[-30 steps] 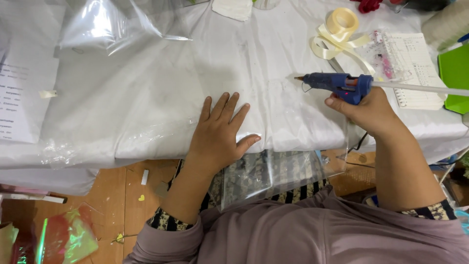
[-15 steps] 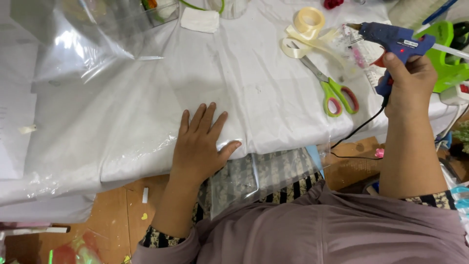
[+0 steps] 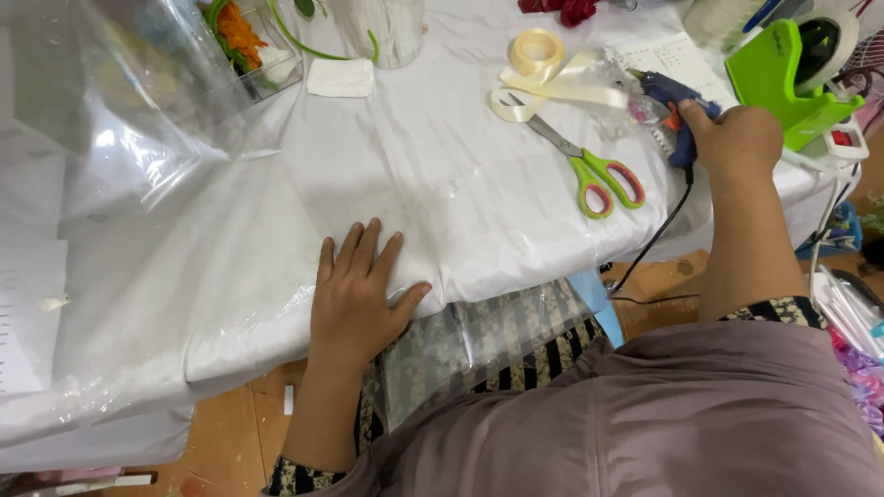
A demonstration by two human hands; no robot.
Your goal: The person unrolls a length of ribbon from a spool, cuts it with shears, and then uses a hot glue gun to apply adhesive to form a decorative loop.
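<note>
My left hand (image 3: 354, 299) lies flat, fingers spread, on a clear plastic sheet (image 3: 230, 276) that covers the white table cloth (image 3: 442, 175) near the front edge. My right hand (image 3: 737, 138) is at the right side of the table, closed around the handle of a blue glue gun (image 3: 672, 106) whose black cord (image 3: 654, 239) hangs down over the edge. The gun rests low on the table, nozzle pointing left toward a cream ribbon.
Green-handled scissors (image 3: 589, 166) lie left of the glue gun. A cream ribbon roll (image 3: 537, 51) with loose tape sits behind them. A green tape dispenser (image 3: 792, 69) stands at far right. A white pad (image 3: 341, 78) and a clear box of flowers (image 3: 244, 41) are at the back.
My right hand has carried the glue gun from the middle of the table out to the right side and lowered it. My left hand stays flat on the plastic.
</note>
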